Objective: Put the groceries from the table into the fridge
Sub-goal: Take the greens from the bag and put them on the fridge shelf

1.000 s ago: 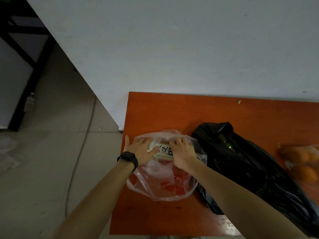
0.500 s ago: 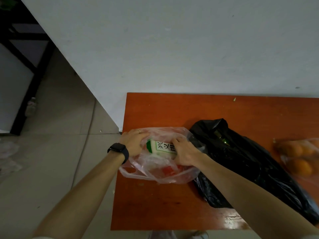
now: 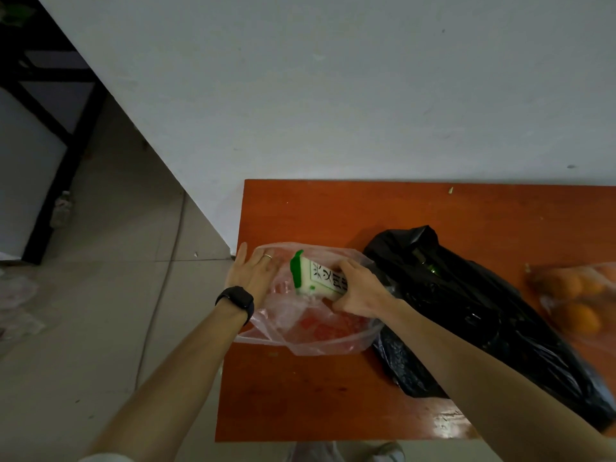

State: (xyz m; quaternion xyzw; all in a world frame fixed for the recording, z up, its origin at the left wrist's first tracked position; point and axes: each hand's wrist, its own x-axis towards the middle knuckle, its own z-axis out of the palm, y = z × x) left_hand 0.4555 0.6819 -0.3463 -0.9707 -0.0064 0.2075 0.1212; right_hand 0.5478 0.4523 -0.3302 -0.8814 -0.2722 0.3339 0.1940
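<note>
Plainly, an orange-red wooden table stands with its far edge against a pale wall. Grey floor tiles spread out toward 9 o'clock, and a black metal frame stands in the dim corner at 10 o'clock.

Three bags lie on the tabletop. A clear pinkish bag sits at the table's 9 o'clock end, with blurred red contents inside. A black bag touches it on the 3 o'clock side and runs from 11 toward 5 o'clock, a green bottle showing at its mouth. Well toward 3 o'clock lies a thin bag of oranges.

A white package with a green end and black characters sits at the clear bag's open mouth. Its long axis runs from 10 to 4 o'clock, the green end pointing toward 10 o'clock. The right hand grasps its 4 o'clock end, fingers curled over the top. The left hand lies released, fingers straight, resting on the clear bag's 9 o'clock rim, apart from the package. It wears a ring, with a black watch on its wrist.
</note>
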